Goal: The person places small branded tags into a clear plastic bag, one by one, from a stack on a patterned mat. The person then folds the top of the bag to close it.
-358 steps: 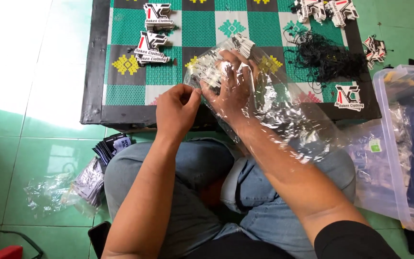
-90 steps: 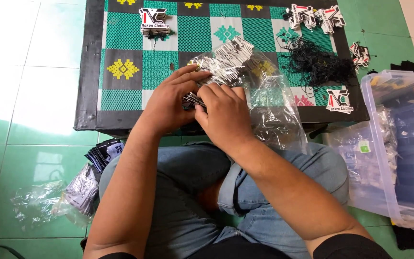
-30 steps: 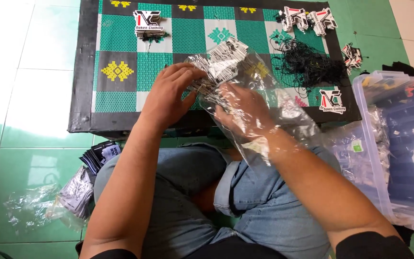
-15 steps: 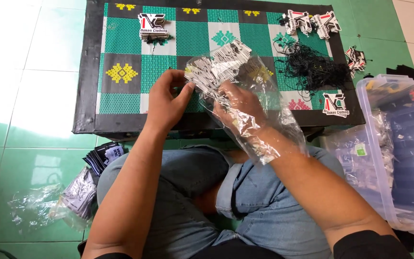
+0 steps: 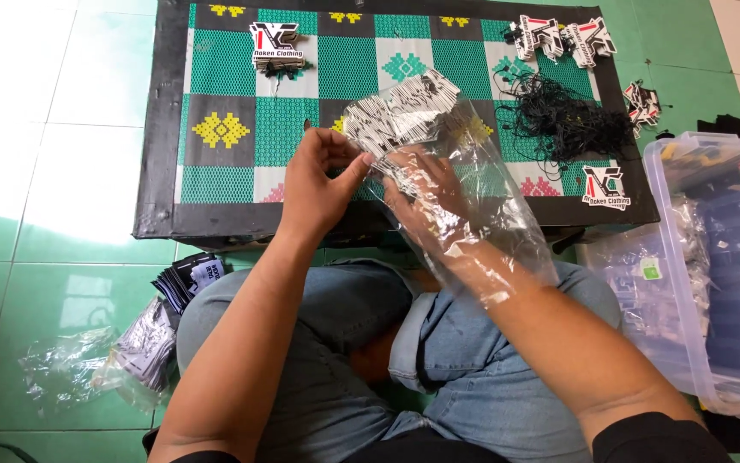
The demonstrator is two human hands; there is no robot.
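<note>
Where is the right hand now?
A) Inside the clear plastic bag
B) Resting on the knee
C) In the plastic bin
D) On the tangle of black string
A: the right hand sits inside the clear plastic bag, which sleeves the forearm, fingers at the stack of tags.

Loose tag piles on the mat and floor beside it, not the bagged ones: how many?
4: mat's top left, top right, lower right, floor off the right edge. More may hide under the clear bag.
</note>
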